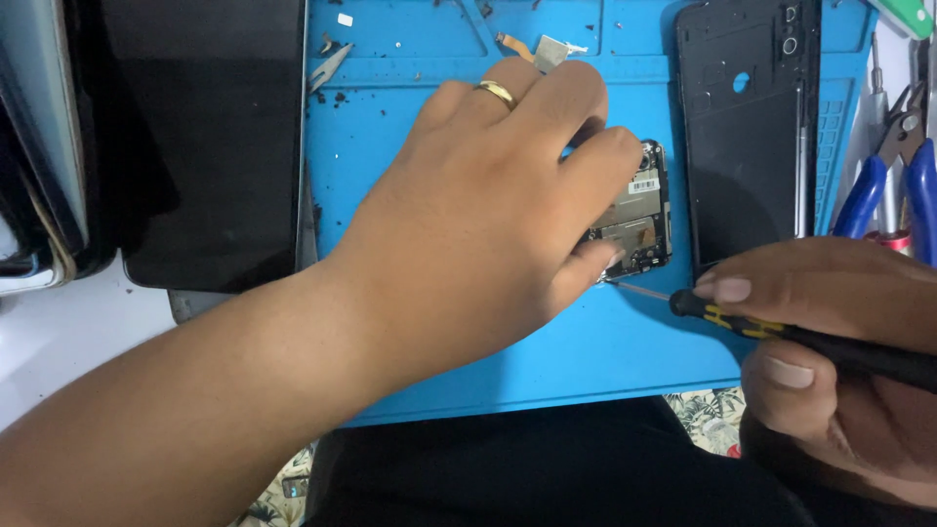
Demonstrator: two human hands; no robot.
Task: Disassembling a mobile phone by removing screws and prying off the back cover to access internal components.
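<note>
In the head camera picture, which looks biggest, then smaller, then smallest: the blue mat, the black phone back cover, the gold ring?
1. Blue mat
2. Black phone back cover
3. Gold ring, on the left hand

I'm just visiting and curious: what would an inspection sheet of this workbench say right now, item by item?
Surface: blue work mat with moulded trays along its top, specked with dark crumbs.
Job's things: opened phone with circuit board showing, mostly hidden under the left hand; black and yellow screwdriver, tip at the phone's lower edge.
Clutter: black back cover, small metal bracket, tweezers, blue-handled pliers.
Grippers: left hand, ring on one finger, pressing the phone down; right hand gripping the screwdriver.
Cables: short orange flex ribbon in the top tray.
Surroundings: dark tablet screen left of the mat; floral cloth below it.
</note>
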